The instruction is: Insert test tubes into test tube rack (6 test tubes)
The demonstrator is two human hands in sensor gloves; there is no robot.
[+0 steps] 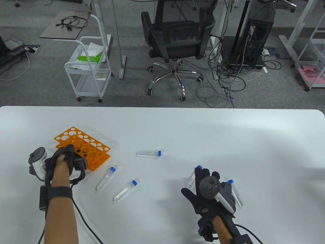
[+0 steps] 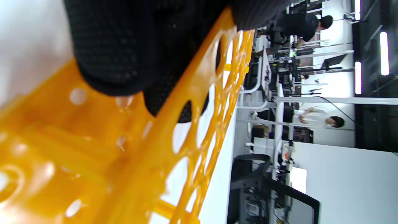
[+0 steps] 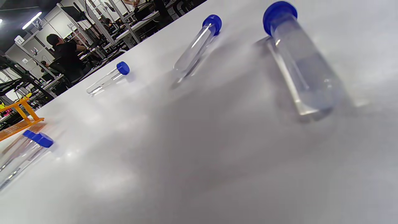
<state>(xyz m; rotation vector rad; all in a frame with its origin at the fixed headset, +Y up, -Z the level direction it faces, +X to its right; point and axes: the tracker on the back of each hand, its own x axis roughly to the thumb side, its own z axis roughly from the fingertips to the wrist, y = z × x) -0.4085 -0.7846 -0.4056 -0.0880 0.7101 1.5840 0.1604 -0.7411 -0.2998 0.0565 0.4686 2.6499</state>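
Note:
The orange test tube rack (image 1: 86,147) lies at the table's left. My left hand (image 1: 66,157) grips its near end; in the left wrist view my gloved fingers (image 2: 124,46) press on the rack's holed top plate (image 2: 199,93). Blue-capped clear tubes lie flat on the table: one at the middle (image 1: 149,153), two near the rack (image 1: 106,178) (image 1: 125,190), one partly under my right hand (image 1: 191,181) and one just right of it (image 1: 236,193). My right hand (image 1: 200,185) is spread open above the table and holds nothing. The right wrist view shows a near tube (image 3: 298,65) and others behind it (image 3: 199,43).
The table's far edge (image 1: 162,108) runs across the view; beyond it are an office chair (image 1: 177,43), a white cart (image 1: 88,71) and floor cables. White tabletop (image 1: 254,152) lies to the right.

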